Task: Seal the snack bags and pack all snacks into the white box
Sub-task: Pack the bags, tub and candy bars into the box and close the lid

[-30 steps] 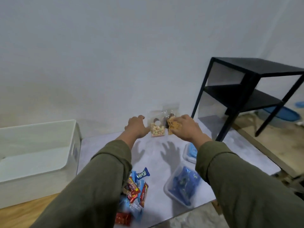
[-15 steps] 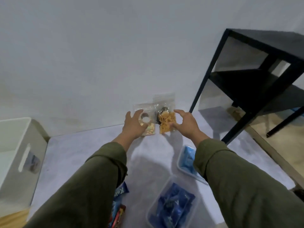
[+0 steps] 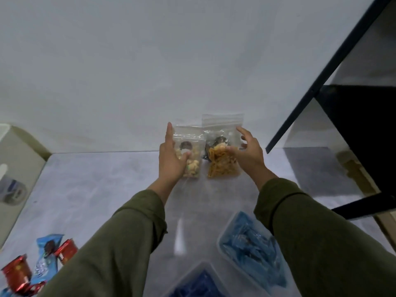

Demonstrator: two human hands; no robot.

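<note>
My left hand (image 3: 171,156) grips a small clear zip bag of pale snacks (image 3: 192,166), thumb across its front and fingers up along its left side. My right hand (image 3: 249,155) holds a clear bag of orange snacks (image 3: 221,168) by its right side, thumb on the front, index finger pointing up. Behind them a taller clear bag with dark snacks (image 3: 222,127) leans on the wall. All three bags stand upright at the back of the grey table (image 3: 96,189). The white box (image 3: 19,159) is at the far left edge.
Wrapped red and blue snacks (image 3: 46,260) lie at the front left. Two clear tubs of blue packets (image 3: 252,249) (image 3: 199,284) sit at the front right. A black metal shelf (image 3: 353,125) stands close on the right, and the wall is right behind the bags.
Both hands have loosened from closed grips to fingers raised along the bags. My head has moved closer and to the right, so the white box slid to the left edge.
</note>
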